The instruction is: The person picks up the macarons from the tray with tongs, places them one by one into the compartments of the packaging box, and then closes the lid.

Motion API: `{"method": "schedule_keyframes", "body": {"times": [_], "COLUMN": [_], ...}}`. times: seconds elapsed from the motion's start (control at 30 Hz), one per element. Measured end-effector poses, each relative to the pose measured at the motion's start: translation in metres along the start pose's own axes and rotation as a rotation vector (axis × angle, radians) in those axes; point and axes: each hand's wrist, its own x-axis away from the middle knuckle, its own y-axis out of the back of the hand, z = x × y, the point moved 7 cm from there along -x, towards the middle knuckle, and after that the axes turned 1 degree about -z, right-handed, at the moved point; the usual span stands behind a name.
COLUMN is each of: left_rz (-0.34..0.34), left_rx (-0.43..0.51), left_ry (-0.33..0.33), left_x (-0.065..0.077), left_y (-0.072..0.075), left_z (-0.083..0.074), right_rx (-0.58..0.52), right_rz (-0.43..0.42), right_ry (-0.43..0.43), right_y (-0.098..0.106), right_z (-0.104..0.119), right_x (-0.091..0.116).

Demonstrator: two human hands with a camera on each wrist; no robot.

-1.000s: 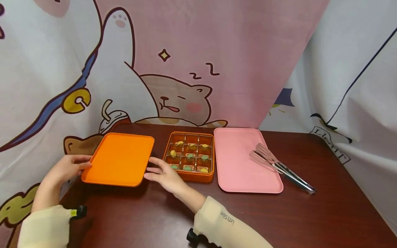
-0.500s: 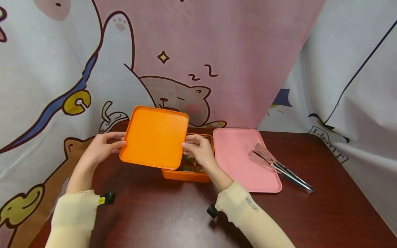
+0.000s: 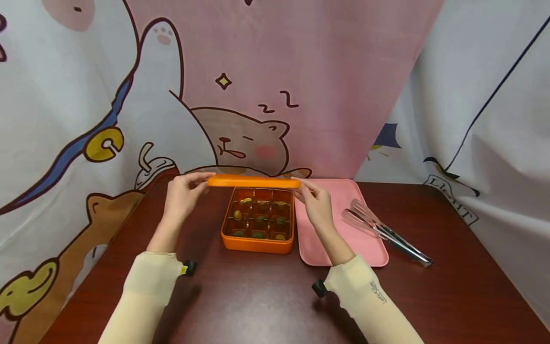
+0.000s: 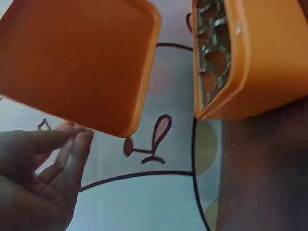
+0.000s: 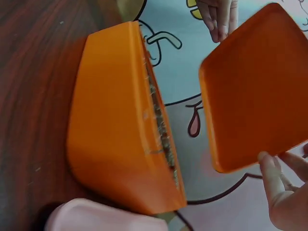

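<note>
Both hands hold an orange square lid [image 3: 254, 182] in the air above the orange box [image 3: 258, 245]. The left hand [image 3: 182, 196] pinches its left edge, and the right hand [image 3: 317, 203] pinches its right edge. In the head view the lid appears nearly edge-on; its underside shows in the left wrist view, where the left hand [image 4: 43, 178] grips the rim. Over in the right wrist view the lid [image 5: 255, 91] is apart from the box [image 5: 115, 120]. Inside the box is a clear divided insert with small yellow and green pieces in its compartments.
A pink tray [image 3: 309, 253] lies on the dark wooden table [image 3: 240, 306], right beside the box. Metal tongs [image 3: 388, 234] rest partly on that tray, handles over its right edge. A cartoon-printed curtain [image 3: 326, 95] hangs behind the table.
The orange lid has risen from the table's left side, moved right over the box, and tilted from face-on to nearly edge-on. The right hand has taken hold of its right edge.
</note>
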Motion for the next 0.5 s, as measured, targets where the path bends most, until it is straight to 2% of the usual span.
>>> {"method": "schedule_keyframes", "body": {"times": [0.13, 0.27, 0.5], "left_rz": [0.092, 0.14, 0.276], "left_rx": [0.027, 0.035, -0.067], "left_ry": [0.058, 0.109, 0.116], "left_x": [0.005, 0.01, 0.018], "left_y": [-0.022, -0.04, -0.068], "left_z": [0.007, 0.015, 0.025], "right_rx": [0.136, 0.293, 0.377], "right_rz": [0.004, 0.046, 0.053], "right_ry": [-0.034, -0.046, -0.083], "right_y": [0.004, 0.002, 0.003], "right_z": [-0.017, -0.035, -0.057], "right_x": [0.006, 0.012, 0.021]}}
